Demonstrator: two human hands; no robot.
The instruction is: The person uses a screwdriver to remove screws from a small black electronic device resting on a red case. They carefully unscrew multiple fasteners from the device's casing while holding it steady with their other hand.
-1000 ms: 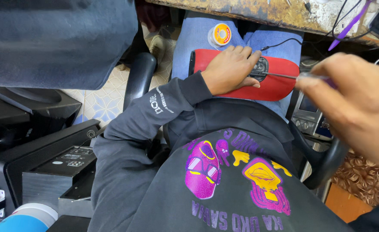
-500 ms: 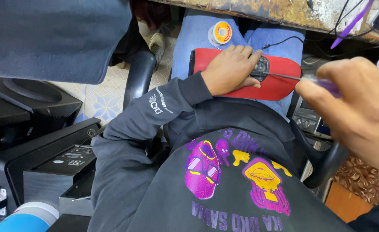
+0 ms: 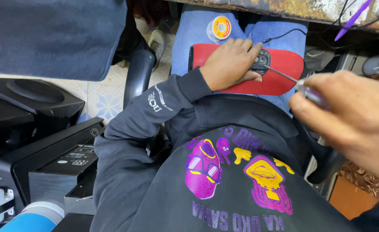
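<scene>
My left hand (image 3: 230, 64) presses a small black round device (image 3: 261, 61) down onto a red pad (image 3: 286, 71) that lies across my lap on blue jeans. The fingers wrap the device's left side. My right hand (image 3: 355, 118), large and close to the camera, grips a screwdriver (image 3: 301, 84) with a clear handle. Its thin metal shaft slants up and left, and the tip touches the black device. A thin black wire (image 3: 284, 33) runs from the device toward the upper right.
A spool of solder (image 3: 220, 28) rests on the jeans above the pad. A black chair armrest (image 3: 138, 75) stands to the left, with dark printers (image 3: 56, 159) on the floor. A worn table edge (image 3: 292, 8) with cables and a purple pen (image 3: 353, 19) runs along the top.
My right hand has dropped slightly lower and nearer the camera while keeping the screwdriver tip on the device. My left hand stays in place.
</scene>
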